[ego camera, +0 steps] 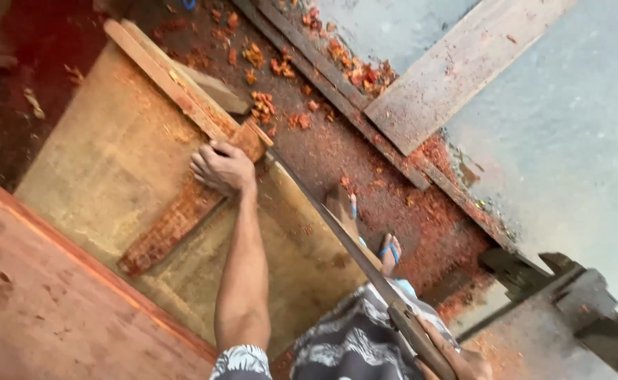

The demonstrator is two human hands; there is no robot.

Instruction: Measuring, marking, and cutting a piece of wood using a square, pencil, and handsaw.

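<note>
Left hand (223, 167) pressed flat on plank (182, 211) at surface edge; right hand (456, 359) clamped on saw (344, 236). Cut just started; plank uncut.

The plywood sheet (112, 162) is pale tan, dusted with reddish-orange sawdust, and the short board (182, 214) lying on it is reddish-brown with fine crosswise marks. The handsaw (351, 243) has a dull grey-brown blade and a brown wooden handle, and the shorts (354, 338) bear a grey-and-white leaf pattern. Orange-red wood chips (354, 70) lie on the dark red-brown ground beside a weathered grey plank (456, 70); the sandals (390, 250) have blue straps.
</note>
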